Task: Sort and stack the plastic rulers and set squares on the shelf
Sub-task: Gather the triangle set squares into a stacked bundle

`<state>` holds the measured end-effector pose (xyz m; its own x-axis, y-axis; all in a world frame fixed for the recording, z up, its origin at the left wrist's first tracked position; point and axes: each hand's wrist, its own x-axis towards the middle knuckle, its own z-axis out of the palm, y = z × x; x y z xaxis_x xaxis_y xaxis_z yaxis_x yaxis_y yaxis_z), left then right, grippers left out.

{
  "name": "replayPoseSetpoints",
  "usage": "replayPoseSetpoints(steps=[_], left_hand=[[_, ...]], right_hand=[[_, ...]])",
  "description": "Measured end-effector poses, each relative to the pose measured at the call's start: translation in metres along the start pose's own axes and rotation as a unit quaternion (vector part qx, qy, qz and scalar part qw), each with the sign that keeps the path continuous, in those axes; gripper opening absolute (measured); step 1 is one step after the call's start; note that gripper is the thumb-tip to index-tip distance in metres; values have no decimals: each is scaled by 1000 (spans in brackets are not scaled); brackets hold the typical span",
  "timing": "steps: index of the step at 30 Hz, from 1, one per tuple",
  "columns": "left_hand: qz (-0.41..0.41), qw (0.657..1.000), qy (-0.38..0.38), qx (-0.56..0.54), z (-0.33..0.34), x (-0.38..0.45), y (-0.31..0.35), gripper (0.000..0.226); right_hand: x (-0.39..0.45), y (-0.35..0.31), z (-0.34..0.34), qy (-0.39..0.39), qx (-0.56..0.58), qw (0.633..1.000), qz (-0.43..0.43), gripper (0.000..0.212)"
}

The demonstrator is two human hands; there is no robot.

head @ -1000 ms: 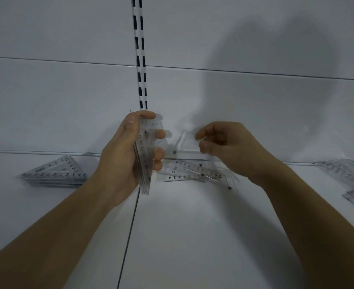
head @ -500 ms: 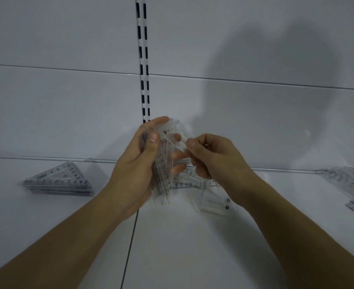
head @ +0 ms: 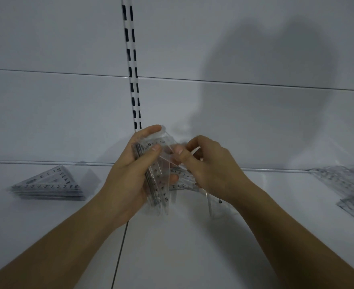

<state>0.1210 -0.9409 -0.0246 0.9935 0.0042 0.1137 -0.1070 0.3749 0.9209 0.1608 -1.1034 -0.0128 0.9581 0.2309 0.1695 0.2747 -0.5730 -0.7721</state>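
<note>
My left hand (head: pixel 130 180) grips an upright bundle of clear set squares (head: pixel 158 184) above the white shelf (head: pixel 171 247). My right hand (head: pixel 209 163) pinches one clear set square (head: pixel 167 157) by its edge and holds it against the front of that bundle. Behind and below my hands, loose clear rulers and set squares (head: pixel 182 184) lie on the shelf, partly hidden. A neat stack of triangular set squares (head: pixel 48 184) rests at the left. A pile of rulers (head: pixel 347 186) lies at the far right.
The white back wall carries a slotted upright rail (head: pixel 133 80) just above my hands. A seam (head: pixel 119 251) runs down the shelf between two panels. One clear piece (head: pixel 213 205) lies under my right wrist.
My right hand picked a set square from the loose pile and brought it left against the bundle in my left hand. The bundle tilted slightly and both hands came together.
</note>
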Motion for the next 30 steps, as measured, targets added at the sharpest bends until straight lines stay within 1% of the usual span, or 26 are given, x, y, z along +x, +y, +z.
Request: replayPoseSetpoints(steps=[2,4,5,6,7,9,11,14,17,19,21,23,25,26,27,28,29,30], left_hand=[[-16,998,10,-56,0,1,2,35],[-26,993,16,-115,-3,2,6,37],[-27,990,16,-139,-4,3,7,37],[-30,986,14,-161,-5,3,9,37],[-35,984,9,-177,-5,2,10,35],[-45,981,4,-186,-6,2,10,30],[-48,987,14,-154,-6,2,9,30],[-56,990,22,-128,-9,3,7,32],[-62,993,7,-105,-7,2,5,39],[-60,995,2,-83,-5,1,4,41],[-59,994,3,-92,-3,0,4,40],[-53,992,3,-117,-3,0,5,41],[-49,988,6,-143,-2,1,5,40],[-49,988,8,-148,-3,2,6,41],[-50,988,11,-146,-2,2,7,42],[-51,989,12,-137,-3,2,7,41],[-52,991,13,-126,-3,1,8,38],[-52,992,14,-118,-4,1,8,34]], right_hand=[[-1,-2,-6,45,10,999,-4,29],[2,-1,-13,96,32,995,-3,16],[4,0,-17,116,68,991,8,11],[7,1,-20,131,129,983,26,15],[9,0,-23,142,211,966,45,23],[11,0,-29,156,362,917,63,36],[11,-1,-36,156,444,880,61,41],[12,-1,-39,136,502,853,41,42],[11,-3,-36,95,566,819,17,37],[10,-4,-33,87,588,804,3,35],[7,-8,-26,97,586,805,9,39],[4,-9,-18,99,570,816,9,38],[2,-9,-12,101,547,831,4,35],[2,-9,-11,108,518,848,-3,31],[2,-8,-10,125,463,877,-18,25],[2,-7,-10,147,380,912,-46,21],[2,-6,-10,164,281,942,-84,17],[2,-5,-11,166,180,962,-122,16]])
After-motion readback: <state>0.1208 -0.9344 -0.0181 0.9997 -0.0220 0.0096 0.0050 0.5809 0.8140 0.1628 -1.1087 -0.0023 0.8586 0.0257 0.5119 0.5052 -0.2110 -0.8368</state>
